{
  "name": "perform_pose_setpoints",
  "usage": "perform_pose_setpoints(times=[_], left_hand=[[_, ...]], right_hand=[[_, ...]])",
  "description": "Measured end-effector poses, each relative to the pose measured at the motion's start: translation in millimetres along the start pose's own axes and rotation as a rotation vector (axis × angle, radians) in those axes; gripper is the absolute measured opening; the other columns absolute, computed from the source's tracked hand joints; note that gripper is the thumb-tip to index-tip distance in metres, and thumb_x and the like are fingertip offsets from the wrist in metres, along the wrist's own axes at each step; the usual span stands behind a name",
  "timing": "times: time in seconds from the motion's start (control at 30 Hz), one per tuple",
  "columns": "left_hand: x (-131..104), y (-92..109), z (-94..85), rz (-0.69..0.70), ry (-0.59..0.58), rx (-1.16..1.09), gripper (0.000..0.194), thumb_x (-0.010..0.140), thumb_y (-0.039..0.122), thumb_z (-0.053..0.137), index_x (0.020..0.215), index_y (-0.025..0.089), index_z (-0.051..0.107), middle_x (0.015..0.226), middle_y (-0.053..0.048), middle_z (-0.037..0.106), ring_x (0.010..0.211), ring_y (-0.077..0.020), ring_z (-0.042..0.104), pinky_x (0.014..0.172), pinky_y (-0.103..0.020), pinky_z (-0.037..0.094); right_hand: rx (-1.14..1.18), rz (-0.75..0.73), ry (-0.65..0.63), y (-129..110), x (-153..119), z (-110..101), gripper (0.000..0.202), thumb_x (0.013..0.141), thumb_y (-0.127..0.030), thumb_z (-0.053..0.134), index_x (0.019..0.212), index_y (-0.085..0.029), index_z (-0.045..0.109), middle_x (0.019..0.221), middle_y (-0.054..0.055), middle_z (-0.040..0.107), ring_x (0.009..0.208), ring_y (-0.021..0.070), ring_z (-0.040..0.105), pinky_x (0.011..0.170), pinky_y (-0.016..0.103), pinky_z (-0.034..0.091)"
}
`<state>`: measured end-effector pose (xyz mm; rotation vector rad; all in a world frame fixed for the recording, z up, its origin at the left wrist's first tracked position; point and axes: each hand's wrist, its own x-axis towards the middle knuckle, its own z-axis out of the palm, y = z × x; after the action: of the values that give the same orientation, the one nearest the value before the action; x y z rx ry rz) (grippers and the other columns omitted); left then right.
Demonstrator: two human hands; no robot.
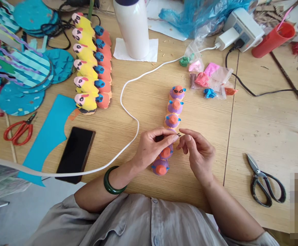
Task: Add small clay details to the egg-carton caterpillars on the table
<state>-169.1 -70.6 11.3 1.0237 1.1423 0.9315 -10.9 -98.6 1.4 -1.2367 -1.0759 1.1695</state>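
Note:
A row of painted egg-carton cups [173, 119] in orange and purple, with blue side bits and orange knobs, runs across the table in front of me. The farthest cup [177, 91] carries black eye-like marks. Over the middle of the row, my left hand [155, 145] is closed, pinching a tiny dark piece [179, 134], perhaps clay, between thumb and index finger. It hides at least part of a cup. Just right of that piece, my right hand [199, 150] has its index finger stretched out and the others bent apart; nothing shows in it.
Yellow and orange-blue carton rows [86, 65] stand left. Bags of coloured clay [210, 80] lie beyond the row. A white cable [123, 99] crosses the table near a phone [76, 153]. Scissors [263, 181] lie right, red-handled scissors [21, 130] left; a white bottle [132, 30] stands behind.

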Motion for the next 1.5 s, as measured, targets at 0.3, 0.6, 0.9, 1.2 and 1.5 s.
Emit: perform_pose_setpoints(times=[0.3, 0.6, 0.9, 1.2, 1.5], left_hand=[[2, 3, -0.1, 0.068, -0.025, 0.033, 0.010, 0.083, 0.030, 0.079, 0.081, 0.020, 0.082, 0.075, -0.001, 0.076, 0.072, -0.0124, 0.066, 0.069, -0.023, 0.053], [0, 4, 1.2, 0.025, -0.068, 0.046, 0.027, 0.088, 0.044, 0.075, 0.074, 0.020, 0.079, 0.069, -0.001, 0.071, 0.067, -0.0133, 0.063, 0.066, -0.026, 0.050], [-1, 4, -0.2, -0.025, -0.028, -0.044, 0.035, 0.093, 0.051, 0.068, 0.095, 0.019, 0.083, 0.071, -0.001, 0.068, 0.068, -0.0124, 0.062, 0.064, -0.024, 0.051], [4, 8, -2.5, -0.067, 0.052, -0.083, 0.034, 0.088, 0.054, 0.073, 0.091, 0.022, 0.085, 0.072, -0.002, 0.071, 0.070, -0.0154, 0.067, 0.066, -0.028, 0.056], [10, 7, -5.0, -0.082, 0.061, -0.100, 0.029, 0.090, 0.049, 0.072, 0.090, 0.023, 0.084, 0.082, -0.005, 0.078, 0.074, -0.0182, 0.068, 0.064, -0.031, 0.056]], right_hand=[[0.067, 0.071, 0.029, -5, 3, 2, 0.011, 0.088, -0.036, 0.078, 0.094, -0.027, 0.081, 0.072, -0.002, 0.072, 0.054, 0.0099, 0.062, 0.052, 0.024, 0.058], [0.052, 0.003, 0.084, -4, 4, 6, 0.011, 0.084, -0.033, 0.082, 0.083, -0.023, 0.077, 0.071, -0.002, 0.073, 0.053, 0.0098, 0.063, 0.050, 0.023, 0.058], [-0.107, -0.089, 0.107, -6, 30, -1, 0.011, 0.087, -0.033, 0.080, 0.082, -0.023, 0.075, 0.074, -0.002, 0.072, 0.056, 0.0101, 0.061, 0.054, 0.025, 0.055], [-0.360, -0.390, 0.119, 22, 102, -4, 0.018, 0.089, -0.037, 0.076, 0.078, -0.023, 0.073, 0.078, 0.000, 0.064, 0.077, 0.0146, 0.059, 0.065, 0.029, 0.047], [-0.435, -0.484, 0.092, 23, 110, -10, 0.009, 0.088, -0.034, 0.077, 0.083, -0.026, 0.076, 0.088, 0.002, 0.061, 0.086, 0.0176, 0.059, 0.073, 0.034, 0.051]])
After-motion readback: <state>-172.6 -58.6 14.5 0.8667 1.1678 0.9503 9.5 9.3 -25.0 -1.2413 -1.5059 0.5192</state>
